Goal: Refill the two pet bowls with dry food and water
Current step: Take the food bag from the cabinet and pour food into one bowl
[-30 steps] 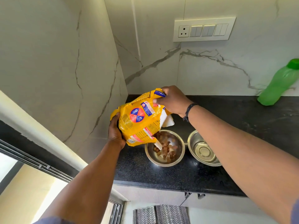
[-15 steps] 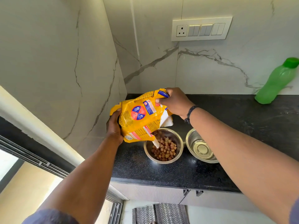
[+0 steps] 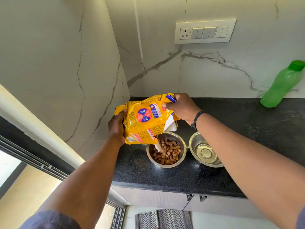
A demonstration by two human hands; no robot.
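Observation:
A yellow pet food bag [image 3: 145,119] hangs tilted over the left steel bowl [image 3: 182,143], its torn white mouth pointing down into it. My left hand [image 3: 117,128] grips the bag's left end and my right hand [image 3: 181,108] pinches its upper right corner. Brown kibble [image 3: 168,152] covers that bowl's bottom. The right steel bowl [image 3: 193,142] stands beside it, touching or nearly so, and shows a shiny bottom with no kibble; my right forearm covers part of its rim. A green water bottle [image 3: 282,85] with a green cap leans at the far right against the wall.
Both bowls stand on a black stone counter [image 3: 165,177] in a corner of marble walls. A switch panel with a socket [image 3: 204,31] is on the back wall. A window frame [image 3: 33,161] lies to the left, cabinet handles [image 3: 196,197] and a patterned mat [image 3: 163,219] below the counter edge.
More kibble has landed in the left bowl, which now looks fuller. The bag and both hands have stayed over the bowl with little movement.

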